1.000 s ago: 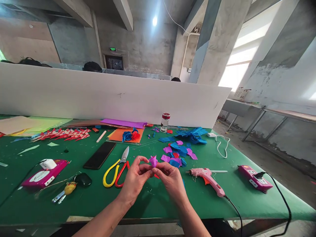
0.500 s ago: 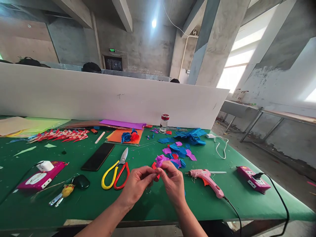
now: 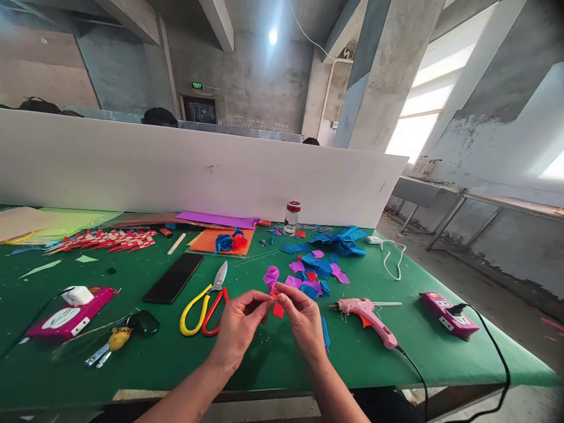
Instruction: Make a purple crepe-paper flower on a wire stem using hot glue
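A small purple paper flower (image 3: 271,276) stands upright between my fingertips, its rolled top showing above them. My left hand (image 3: 241,326) is closed in a pinch at the flower's base from the left. From the other side, my right hand (image 3: 303,320) pinches the same base with thumb and forefinger. A red paper piece (image 3: 278,310) shows just under the flower, between the two hands; how it joins the flower is hidden by the fingers. Scissors (image 3: 215,294) with one yellow and one red handle lie by my left hand. Right of my right hand rests a pink glue gun (image 3: 368,317).
Purple petals (image 3: 340,274) and blue paper (image 3: 346,241) lie scattered behind my hands. A red-lidded jar (image 3: 291,218), a blue-and-red paper flower pair (image 3: 231,241) and a phone (image 3: 174,279) are around. Magenta power strips (image 3: 73,314) sit at both sides; a white board (image 3: 198,170) edges the back.
The purple flower has shifted left and now stands more upright above my fingertips, with more of it visible. The red piece shows more clearly beneath. The view has shifted slightly.
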Demonstrator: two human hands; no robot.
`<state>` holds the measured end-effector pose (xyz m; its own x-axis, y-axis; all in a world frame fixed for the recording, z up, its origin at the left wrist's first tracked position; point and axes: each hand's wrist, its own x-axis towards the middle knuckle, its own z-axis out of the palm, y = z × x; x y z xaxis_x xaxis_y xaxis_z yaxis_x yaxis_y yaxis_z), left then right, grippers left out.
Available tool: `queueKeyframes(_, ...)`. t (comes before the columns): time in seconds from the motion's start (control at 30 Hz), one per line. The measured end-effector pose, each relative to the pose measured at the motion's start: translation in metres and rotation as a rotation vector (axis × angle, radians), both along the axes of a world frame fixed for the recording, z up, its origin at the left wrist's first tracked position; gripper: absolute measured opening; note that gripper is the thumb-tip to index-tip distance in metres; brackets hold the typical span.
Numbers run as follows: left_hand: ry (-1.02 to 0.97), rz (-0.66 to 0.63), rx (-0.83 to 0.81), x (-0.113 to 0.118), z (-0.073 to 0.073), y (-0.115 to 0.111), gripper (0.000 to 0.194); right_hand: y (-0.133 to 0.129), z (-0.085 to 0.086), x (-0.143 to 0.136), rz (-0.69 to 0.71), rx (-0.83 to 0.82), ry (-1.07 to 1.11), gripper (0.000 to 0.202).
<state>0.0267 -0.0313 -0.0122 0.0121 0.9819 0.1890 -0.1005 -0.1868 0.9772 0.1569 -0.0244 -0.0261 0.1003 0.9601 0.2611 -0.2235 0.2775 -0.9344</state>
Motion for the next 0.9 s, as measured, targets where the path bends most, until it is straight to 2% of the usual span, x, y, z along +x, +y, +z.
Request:
queueKeyframes(0.17,0.111,0.0,0.09,-0.001,-0.001,-0.002,0.013,0.002,-0.006,-0.002,0.031,0.072,-0.019,0.022)
queueKeyframes(0.4,0.292,-0.011,0.226,-0.002,-0.001,-0.004,0.011,-0.001,-0.006,-0.002,-0.088,0.195,-0.099,0.007)
queueKeyframes(0.47,0.374,0.015,0.342,-0.007,0.004,-0.005,0.01,-0.002,-0.004,0.0,-0.145,0.272,-0.148,0.006)
queueKeyframes(0.53,0.476,0.159,0.549,-0.014,0.01,-0.005,0.012,-0.002,-0.004,0.001,-0.177,0.324,-0.173,0.006)
queueKeyframes(0.63,0.646,0.335,0.91,-0.024,0.018,-0.006,0.023,-0.001,-0.009,-0.001,-0.114,0.284,-0.137,0.007)
queueKeyframes(0.7,0.741,0.391,1.069,-0.027,0.021,-0.006,0.03,0.0,-0.013,-0.005,-0.046,0.217,-0.101,0.009)
queueKeyframes(0.77,0.818,0.417,1.147,-0.028,0.021,-0.005,0.033,0.0,-0.016,-0.008,0.004,0.161,-0.071,0.011)
queueKeyframes(0.9,0.915,0.461,1.202,-0.028,0.018,-0.002,0.034,-0.002,-0.016,-0.012,0.068,0.088,-0.035,0.014)
